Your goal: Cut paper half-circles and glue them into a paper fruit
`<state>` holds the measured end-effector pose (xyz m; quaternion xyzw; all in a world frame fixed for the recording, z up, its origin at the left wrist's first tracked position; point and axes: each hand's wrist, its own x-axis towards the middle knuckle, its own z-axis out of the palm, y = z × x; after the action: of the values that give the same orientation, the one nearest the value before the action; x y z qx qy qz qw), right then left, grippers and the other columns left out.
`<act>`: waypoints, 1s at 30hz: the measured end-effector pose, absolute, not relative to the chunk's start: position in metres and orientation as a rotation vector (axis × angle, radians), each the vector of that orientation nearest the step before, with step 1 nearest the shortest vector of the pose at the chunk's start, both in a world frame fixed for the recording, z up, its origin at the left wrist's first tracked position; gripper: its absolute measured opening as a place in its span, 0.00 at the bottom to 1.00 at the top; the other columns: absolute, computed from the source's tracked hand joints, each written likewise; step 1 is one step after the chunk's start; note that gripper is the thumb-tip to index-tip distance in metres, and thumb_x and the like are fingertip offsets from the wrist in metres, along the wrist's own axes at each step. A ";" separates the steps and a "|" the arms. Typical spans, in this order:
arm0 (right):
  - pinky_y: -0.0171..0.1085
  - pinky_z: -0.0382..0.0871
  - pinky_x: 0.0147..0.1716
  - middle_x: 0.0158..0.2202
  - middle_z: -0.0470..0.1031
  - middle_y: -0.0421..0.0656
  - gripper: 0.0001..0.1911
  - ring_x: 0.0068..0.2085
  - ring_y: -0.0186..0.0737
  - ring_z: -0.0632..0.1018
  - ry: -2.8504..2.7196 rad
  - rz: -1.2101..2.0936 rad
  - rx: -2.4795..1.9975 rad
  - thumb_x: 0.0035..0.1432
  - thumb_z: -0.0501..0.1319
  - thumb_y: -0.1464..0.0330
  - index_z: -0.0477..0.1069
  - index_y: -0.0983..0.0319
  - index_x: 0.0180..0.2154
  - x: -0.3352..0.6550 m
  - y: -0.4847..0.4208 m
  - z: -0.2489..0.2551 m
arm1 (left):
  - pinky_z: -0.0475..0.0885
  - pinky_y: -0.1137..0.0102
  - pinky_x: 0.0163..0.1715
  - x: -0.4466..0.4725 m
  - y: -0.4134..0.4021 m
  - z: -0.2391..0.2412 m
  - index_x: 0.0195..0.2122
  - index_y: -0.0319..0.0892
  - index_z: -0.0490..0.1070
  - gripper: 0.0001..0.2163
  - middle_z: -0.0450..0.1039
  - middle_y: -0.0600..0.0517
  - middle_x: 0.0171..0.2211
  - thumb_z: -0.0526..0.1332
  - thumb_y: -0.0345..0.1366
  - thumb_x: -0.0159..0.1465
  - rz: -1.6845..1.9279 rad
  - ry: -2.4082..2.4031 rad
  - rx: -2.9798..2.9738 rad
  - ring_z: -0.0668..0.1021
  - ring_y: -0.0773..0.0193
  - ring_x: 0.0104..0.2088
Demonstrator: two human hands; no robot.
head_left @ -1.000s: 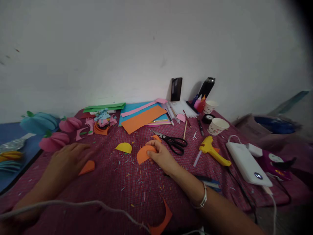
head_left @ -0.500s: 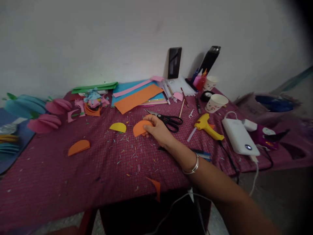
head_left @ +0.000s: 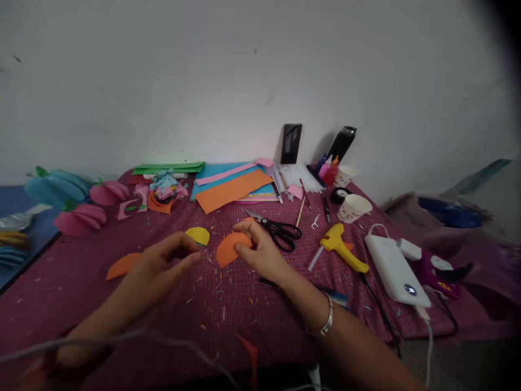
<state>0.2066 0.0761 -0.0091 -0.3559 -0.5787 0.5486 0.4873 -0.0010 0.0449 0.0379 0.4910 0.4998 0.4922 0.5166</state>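
My right hand (head_left: 260,252) pinches the edge of an orange paper half-circle (head_left: 228,248) lifted slightly off the maroon checked cloth (head_left: 228,304). My left hand (head_left: 163,266) hovers just left of it, fingers loosely curled toward the paper and holding nothing. A yellow paper half-circle (head_left: 198,235) lies just beyond the left fingertips. Another orange half-circle (head_left: 121,265) lies flat farther left. Black scissors (head_left: 277,229) lie right behind my right hand.
A yellow glue gun (head_left: 340,247), a white power bank (head_left: 394,270), paper cups (head_left: 354,207), pens and stacked coloured sheets (head_left: 232,187) fill the back and right. Pink and blue paper fruits (head_left: 79,217) sit at the left. An orange scrap (head_left: 250,353) lies at the near edge.
My left hand has come back into view and moved in toward the orange half-circle. My right hand has kept its hold on that piece.
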 end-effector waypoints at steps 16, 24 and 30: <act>0.42 0.70 0.44 0.47 0.71 0.45 0.25 0.46 0.43 0.75 -1.196 1.465 -0.940 0.52 0.67 0.62 0.64 0.55 0.51 0.194 0.075 -0.027 | 0.66 0.74 0.23 0.035 0.104 0.001 0.38 0.47 0.77 0.09 0.72 0.55 0.24 0.64 0.32 0.56 0.582 0.966 1.244 0.71 0.64 0.24; 0.45 0.68 0.49 0.42 0.78 0.45 0.21 0.43 0.42 0.77 -1.437 1.461 -0.775 0.63 0.53 0.52 0.75 0.58 0.44 0.194 0.069 -0.006 | 0.71 0.69 0.36 0.073 0.058 0.007 0.31 0.43 0.75 0.03 0.74 0.53 0.29 0.62 0.34 0.57 0.891 0.965 1.219 0.75 0.62 0.32; 0.40 0.74 0.40 0.38 0.78 0.46 0.30 0.40 0.42 0.79 -1.550 1.515 -0.696 0.66 0.42 0.50 0.72 0.63 0.48 0.181 0.052 -0.006 | 0.69 0.72 0.29 0.070 0.009 0.011 0.27 0.42 0.70 0.12 0.71 0.53 0.25 0.54 0.42 0.61 1.162 1.512 1.719 0.73 0.64 0.27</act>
<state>0.1805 0.0518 -0.0062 -0.2775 -0.6182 0.6043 0.4191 0.0699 0.0093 0.0109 0.6421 0.5650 0.4339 0.2832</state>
